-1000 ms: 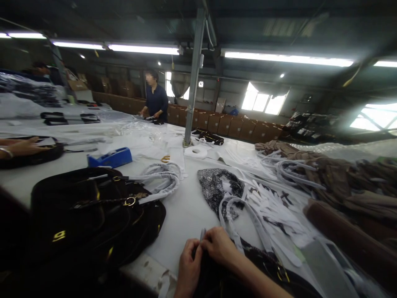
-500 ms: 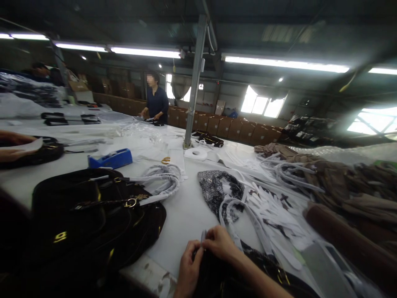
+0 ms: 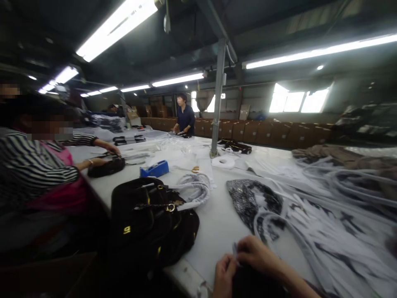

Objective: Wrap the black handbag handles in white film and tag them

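At the lower right, my left hand (image 3: 225, 270) and my right hand (image 3: 256, 253) meet, thumbs and fingers pinched together. Between their fingertips a short pale strip (image 3: 235, 248) sticks up. Below them is a black bag (image 3: 252, 283), dark and partly cut off by the frame edge. Pale wrapped straps (image 3: 290, 227) loop beside my right hand, close to a black-and-white patterned piece (image 3: 243, 198). Left of my hands lie black handbags (image 3: 127, 203) with gold fittings, their handles wrapped in white.
A blue tape dispenser (image 3: 155, 169) and a white roll (image 3: 223, 162) stand farther back on the white table (image 3: 214, 215). White strips (image 3: 322, 231) spread at right. A co-worker in striped sleeves (image 3: 40, 165) handles a black bag (image 3: 107, 167) at left. Another person (image 3: 185, 118) stands behind, near a metal post (image 3: 218, 99).
My view has swung left, so the table's things sit farther right in the picture and the striped-sleeved co-worker shows. Both hands keep their pinch on the pale strip.
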Demonstrator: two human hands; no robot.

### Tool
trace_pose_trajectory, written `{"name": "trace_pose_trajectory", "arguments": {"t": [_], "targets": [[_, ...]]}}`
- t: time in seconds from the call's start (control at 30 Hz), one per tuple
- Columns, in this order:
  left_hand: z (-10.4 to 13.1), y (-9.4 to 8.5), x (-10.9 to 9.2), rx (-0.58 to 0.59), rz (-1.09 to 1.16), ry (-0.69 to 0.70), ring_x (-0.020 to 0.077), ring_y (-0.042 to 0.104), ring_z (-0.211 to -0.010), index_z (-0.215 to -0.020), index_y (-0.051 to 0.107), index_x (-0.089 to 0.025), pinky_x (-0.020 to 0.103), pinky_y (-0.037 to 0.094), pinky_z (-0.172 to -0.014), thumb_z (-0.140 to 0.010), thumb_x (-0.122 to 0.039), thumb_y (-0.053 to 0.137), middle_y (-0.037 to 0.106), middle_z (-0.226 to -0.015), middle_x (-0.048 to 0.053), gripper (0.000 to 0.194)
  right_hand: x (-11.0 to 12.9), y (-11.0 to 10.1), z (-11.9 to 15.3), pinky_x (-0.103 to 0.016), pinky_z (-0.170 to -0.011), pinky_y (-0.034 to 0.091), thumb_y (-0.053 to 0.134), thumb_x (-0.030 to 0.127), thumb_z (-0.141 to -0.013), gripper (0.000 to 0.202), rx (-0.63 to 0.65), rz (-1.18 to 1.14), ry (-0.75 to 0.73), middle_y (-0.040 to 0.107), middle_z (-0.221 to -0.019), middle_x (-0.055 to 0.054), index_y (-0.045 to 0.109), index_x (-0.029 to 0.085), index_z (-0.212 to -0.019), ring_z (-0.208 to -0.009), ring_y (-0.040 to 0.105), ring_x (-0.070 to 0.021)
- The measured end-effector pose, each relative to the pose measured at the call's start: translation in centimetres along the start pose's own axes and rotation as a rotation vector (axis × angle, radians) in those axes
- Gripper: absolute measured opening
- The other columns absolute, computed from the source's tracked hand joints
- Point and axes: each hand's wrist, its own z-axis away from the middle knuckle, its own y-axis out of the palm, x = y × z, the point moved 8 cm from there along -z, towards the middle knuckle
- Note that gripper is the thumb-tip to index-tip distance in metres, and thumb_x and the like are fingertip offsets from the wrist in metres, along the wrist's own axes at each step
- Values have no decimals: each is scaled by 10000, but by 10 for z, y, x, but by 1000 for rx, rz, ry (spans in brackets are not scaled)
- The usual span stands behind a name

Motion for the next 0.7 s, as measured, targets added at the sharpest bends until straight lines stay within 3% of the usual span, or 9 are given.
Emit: {"name": "trace_pose_trajectory", "arguments": {"t": [0.07,0.13,0.23,0.37,0.53,0.6,0.7], "targets": [[4,0,-1,-19,13,-9,104,397,-574,-671,496,-177,228,343,-554,-670,-630,621,445,-603,-40,470,7,-20,6,-260,-632,420,552,154,-665,137,-133,65,19,659,-652,-26,688,150,-682,-696,595,-198],[5,0,-2,-39,2,-8,112,424,-602,-707,513,-175,224,368,-582,-711,-599,601,464,-622,-41,434,10,-40,19,-303,-784,423,483,184,-765,257,-302,103,70,693,-858,-71,689,146,-915,-846,602,-218],[6,-3,-4,-74,-50,19,121,436,-599,-721,527,-176,221,378,-573,-723,-577,605,476,-618,-41,409,12,-46,44,-309,-770,449,472,188,-787,304,-428,53,119,697,-830,-69,653,141,-1027,-779,622,-208],[8,-6,-9,-125,-149,83,141,469,-620,-730,543,-181,229,402,-599,-720,-582,605,510,-633,-32,406,11,-15,54,-299,-763,475,493,152,-755,330,-364,-51,116,708,-799,-57,645,130,-1048,-764,644,-206],[11,-8,-18,-151,-267,152,180,538,-714,-741,552,-186,253,438,-694,-751,-586,558,568,-686,-5,400,1,10,37,-304,-798,462,486,116,-723,393,-341,-15,138,708,-843,-81,625,97,-1090,-818,643,-217],[13,-7,-21,-161,-305,173,186,543,-713,-737,549,-191,264,441,-694,-775,-568,535,569,-691,2,379,0,10,31,-280,-740,458,497,109,-696,366,-334,-50,132,702,-790,-64,641,92,-1032,-746,634,-196],[16,-6,-26,-171,-357,214,190,542,-732,-727,557,-198,273,435,-705,-803,-507,526,567,-731,15,319,3,8,24,-226,-576,399,527,110,-649,180,-293,-118,109,632,-609,4,661,120,-768,-584,557,-143]]}}
